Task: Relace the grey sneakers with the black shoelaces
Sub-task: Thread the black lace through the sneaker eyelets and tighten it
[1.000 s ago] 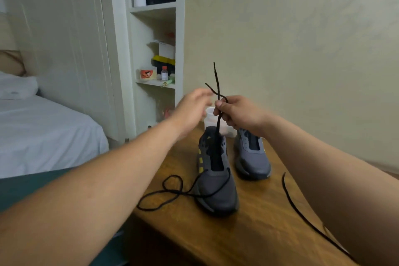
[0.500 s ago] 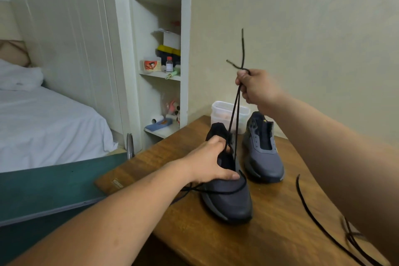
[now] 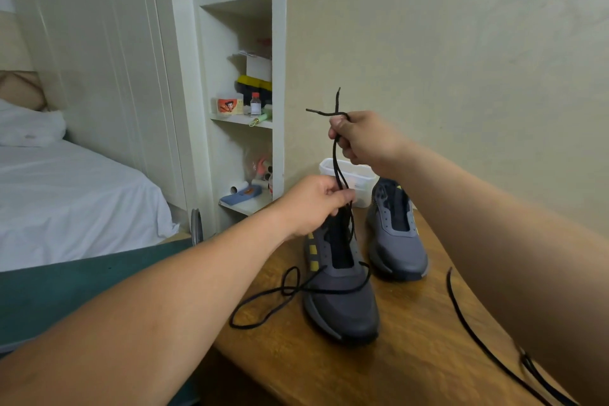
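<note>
Two grey sneakers stand on a wooden table [image 3: 412, 356]. The near sneaker [image 3: 342, 303] has yellow side stripes and a black shoelace [image 3: 290, 290] crossing its front, with a loop trailing left on the table. My right hand [image 3: 365, 138] grips both lace ends above the shoe, and the tips stick up past my fist. My left hand [image 3: 313, 204] pinches the two strands lower down, just above the shoe's tongue. The far sneaker [image 3: 397, 241] has no lace. A second black shoelace [image 3: 478, 336] lies loose on the table at the right.
A clear plastic tub [image 3: 349, 175] sits behind the sneakers against the wall. White shelves [image 3: 244, 119] with small items stand to the left of the table. A bed [image 3: 66, 194] with white sheets fills the left side. The table's left edge drops off beside the lace loop.
My left hand has lifted off the near sneaker and now pinches the lace strands. My right hand holds the lace ends a little lower than before.
</note>
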A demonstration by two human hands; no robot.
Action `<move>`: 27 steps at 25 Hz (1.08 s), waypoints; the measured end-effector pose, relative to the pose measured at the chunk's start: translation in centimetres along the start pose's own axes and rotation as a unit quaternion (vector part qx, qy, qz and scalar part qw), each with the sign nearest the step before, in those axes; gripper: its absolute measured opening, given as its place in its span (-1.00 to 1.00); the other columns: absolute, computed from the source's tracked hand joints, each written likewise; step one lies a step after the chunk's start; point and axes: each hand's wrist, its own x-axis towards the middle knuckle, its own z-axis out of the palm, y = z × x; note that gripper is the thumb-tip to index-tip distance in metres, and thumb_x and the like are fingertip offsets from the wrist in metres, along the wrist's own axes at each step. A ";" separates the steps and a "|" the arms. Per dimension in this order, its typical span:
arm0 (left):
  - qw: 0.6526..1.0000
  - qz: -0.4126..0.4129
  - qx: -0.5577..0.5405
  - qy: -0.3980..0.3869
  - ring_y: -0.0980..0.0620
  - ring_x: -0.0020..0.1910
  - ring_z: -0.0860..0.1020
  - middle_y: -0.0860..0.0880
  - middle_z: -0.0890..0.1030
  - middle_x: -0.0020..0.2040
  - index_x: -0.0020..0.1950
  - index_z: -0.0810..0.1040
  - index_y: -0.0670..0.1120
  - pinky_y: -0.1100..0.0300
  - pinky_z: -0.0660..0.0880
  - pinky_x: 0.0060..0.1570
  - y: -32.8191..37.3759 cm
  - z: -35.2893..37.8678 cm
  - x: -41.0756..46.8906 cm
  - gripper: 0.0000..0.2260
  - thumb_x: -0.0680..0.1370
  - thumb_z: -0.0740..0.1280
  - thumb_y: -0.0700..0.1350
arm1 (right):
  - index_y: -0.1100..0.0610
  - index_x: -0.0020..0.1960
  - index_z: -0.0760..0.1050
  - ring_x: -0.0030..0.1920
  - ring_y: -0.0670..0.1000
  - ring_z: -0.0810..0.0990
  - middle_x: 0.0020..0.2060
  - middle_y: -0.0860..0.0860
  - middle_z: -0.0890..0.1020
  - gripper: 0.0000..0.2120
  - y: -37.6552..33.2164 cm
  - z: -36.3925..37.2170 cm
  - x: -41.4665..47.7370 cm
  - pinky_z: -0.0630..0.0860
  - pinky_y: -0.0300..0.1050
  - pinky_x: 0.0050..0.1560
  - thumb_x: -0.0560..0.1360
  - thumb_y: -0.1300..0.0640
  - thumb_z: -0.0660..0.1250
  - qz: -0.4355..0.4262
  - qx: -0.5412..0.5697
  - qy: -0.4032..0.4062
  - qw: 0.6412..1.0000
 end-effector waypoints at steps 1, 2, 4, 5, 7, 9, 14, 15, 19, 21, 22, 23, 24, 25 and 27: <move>1.000 -0.007 -0.015 -0.002 0.05 -0.33 0.40 0.01 0.53 -0.29 -0.05 0.61 0.00 0.15 0.33 -0.29 0.1 0.1 0.1 -0.82 0.69 0.36 0.04 | 0.16 -0.10 0.48 -0.47 -0.06 0.30 -0.36 0.00 0.39 -0.69 0.2 0.0 -0.2 0.22 -0.22 -0.43 0.75 0.06 0.16 0.001 0.010 -0.006 1.000; 1.000 -0.012 -0.026 -0.011 0.05 -0.34 0.40 0.02 0.53 -0.30 -0.06 0.61 0.02 0.15 0.34 -0.29 0.2 0.1 0.2 -0.83 0.70 0.36 0.03 | 0.16 -0.10 0.48 -0.46 -0.06 0.29 -0.37 -0.01 0.38 -0.69 0.3 -0.2 -0.3 0.22 -0.23 -0.44 0.75 0.06 0.16 0.003 0.023 -0.010 1.000; 0.999 -0.013 -0.034 -0.026 0.09 -0.38 0.39 0.03 0.54 -0.32 -0.07 0.61 0.02 0.17 0.35 -0.31 0.2 0.2 0.2 -0.82 0.71 0.34 0.01 | 0.14 -0.10 0.49 -0.43 -0.05 0.29 -0.38 -0.03 0.39 -0.69 0.3 -0.8 -0.5 0.23 -0.24 -0.44 0.75 0.05 0.17 0.004 0.054 -0.013 0.998; 0.999 -0.012 -0.036 -0.021 0.11 -0.38 0.40 0.04 0.55 -0.32 -0.07 0.61 0.01 0.19 0.36 -0.31 0.1 0.3 0.2 -0.81 0.72 0.33 0.00 | 0.14 -0.09 0.50 -0.42 -0.05 0.32 -0.38 -0.03 0.41 -0.69 0.3 -1.1 -0.6 0.26 -0.24 -0.44 0.75 0.03 0.17 0.005 0.069 -0.013 0.998; 0.997 -0.018 -0.070 0.009 0.10 -0.36 0.42 0.03 0.56 -0.29 0.00 0.65 -0.04 0.23 0.40 -0.27 0.0 0.4 0.3 -0.79 0.74 0.28 -0.03 | 0.15 -0.01 0.53 -0.38 -0.03 0.42 -0.34 -0.01 0.50 -0.64 1.0 -1.6 -1.1 0.36 -0.20 -0.38 0.74 -0.10 0.17 0.025 0.110 -0.016 0.994; 0.992 -0.028 -0.119 0.025 0.09 -0.35 0.43 0.00 0.55 -0.27 0.06 0.65 -0.12 0.23 0.41 -0.27 -0.1 0.0 0.3 -0.73 0.76 0.22 -0.03 | 0.17 0.13 0.54 -0.33 -0.02 0.50 -0.26 0.01 0.56 -0.43 3.1 -2.0 -2.8 0.43 -0.14 -0.31 0.67 -0.34 0.12 0.093 0.130 -0.033 0.987; 0.993 -0.034 -0.111 0.007 0.10 -0.38 0.44 0.00 0.56 -0.30 0.04 0.64 -0.14 0.22 0.41 -0.31 -0.5 -0.7 0.5 -0.69 0.76 0.20 -0.01 | 0.26 0.20 0.60 -0.21 -0.01 0.51 -0.24 0.00 0.56 -0.61 10.1 -0.3 -8.3 0.49 -0.13 -0.17 0.66 -0.08 0.35 0.083 -0.041 -0.214 0.973; 0.993 -0.028 -0.112 0.000 0.10 -0.38 0.45 0.00 0.56 -0.30 0.04 0.64 -0.13 0.22 0.41 -0.31 -0.2 -0.7 0.5 -0.70 0.76 0.20 0.00 | 0.27 0.15 0.63 -0.22 -0.03 0.51 -0.27 -0.02 0.56 -0.65 10.5 0.4 -8.7 0.50 -0.15 -0.16 0.66 -0.05 0.36 0.062 -0.070 -0.219 0.971; 0.999 -0.008 0.000 0.038 0.08 -0.18 0.56 0.05 0.63 -0.09 0.17 0.53 0.00 0.16 0.49 -0.17 0.0 0.6 -2.1 -0.82 0.73 0.26 0.08 | 0.16 -0.09 0.67 -0.30 -0.11 0.55 -0.40 -0.12 0.60 -0.74 10.4 1.2 -8.8 0.54 -0.20 -0.21 0.67 0.03 0.37 0.041 -0.120 -0.166 0.978; 0.986 0.035 0.157 0.047 0.11 -0.09 0.55 0.12 0.56 -0.05 0.10 0.47 0.10 0.07 0.52 -0.05 -2.0 2.4 -5.6 -0.80 0.65 0.33 0.20 | 0.23 -0.08 0.65 -0.26 -0.06 0.59 -0.33 0.00 0.62 -0.74 10.9 0.9 -8.7 0.58 -0.15 -0.18 0.67 0.07 0.37 0.049 -0.118 -0.169 0.977; 0.973 0.052 0.225 0.012 0.15 -0.05 0.52 0.15 0.52 -0.05 0.07 0.46 0.13 0.05 0.50 0.03 -2.9 3.2 -7.4 -0.77 0.60 0.35 0.25 | 0.27 -0.07 0.64 -0.26 -0.04 0.59 -0.31 0.05 0.62 -0.71 11.1 0.9 -8.6 0.58 -0.14 -0.17 0.67 0.06 0.37 0.049 -0.120 -0.169 0.977; 0.961 0.063 0.268 -0.020 0.17 -0.01 0.48 0.19 0.48 -0.03 0.06 0.44 0.15 0.05 0.46 0.11 -3.5 3.7 -8.6 -0.75 0.58 0.36 0.27 | 0.28 -0.07 0.64 -0.26 -0.03 0.59 -0.31 0.06 0.62 -0.69 11.1 1.0 -8.6 0.58 -0.15 -0.17 0.66 0.03 0.38 0.051 -0.122 -0.166 0.977; 0.956 0.068 0.285 -0.033 0.17 0.03 0.44 0.20 0.44 -0.01 0.07 0.43 0.15 0.04 0.42 0.18 -3.9 4.0 -9.0 -0.74 0.57 0.36 0.27 | 0.29 -0.07 0.64 -0.26 -0.03 0.59 -0.32 0.06 0.62 -0.67 11.2 1.2 -8.5 0.58 -0.16 -0.17 0.66 0.01 0.39 0.056 -0.121 -0.161 0.978; 0.954 0.075 0.288 -0.030 0.16 0.07 0.43 0.20 0.43 0.00 0.09 0.43 0.15 0.02 0.39 0.23 -4.0 4.0 -9.0 -0.75 0.58 0.36 0.25 | 0.30 -0.07 0.64 -0.25 -0.02 0.59 -0.31 0.08 0.63 -0.66 11.4 1.3 -8.4 0.58 -0.16 -0.17 0.65 0.00 0.39 0.062 -0.110 -0.156 0.980; 0.950 0.097 0.295 -0.023 0.13 0.13 0.42 0.20 0.44 0.05 0.13 0.44 0.15 -0.01 0.36 0.27 -3.3 4.0 -8.8 -0.78 0.60 0.35 0.21 | 0.29 -0.06 0.66 -0.23 -0.01 0.59 -0.26 0.17 0.66 -0.67 11.5 1.6 -8.5 0.56 -0.16 -0.17 0.65 0.01 0.40 0.078 -0.074 -0.151 0.983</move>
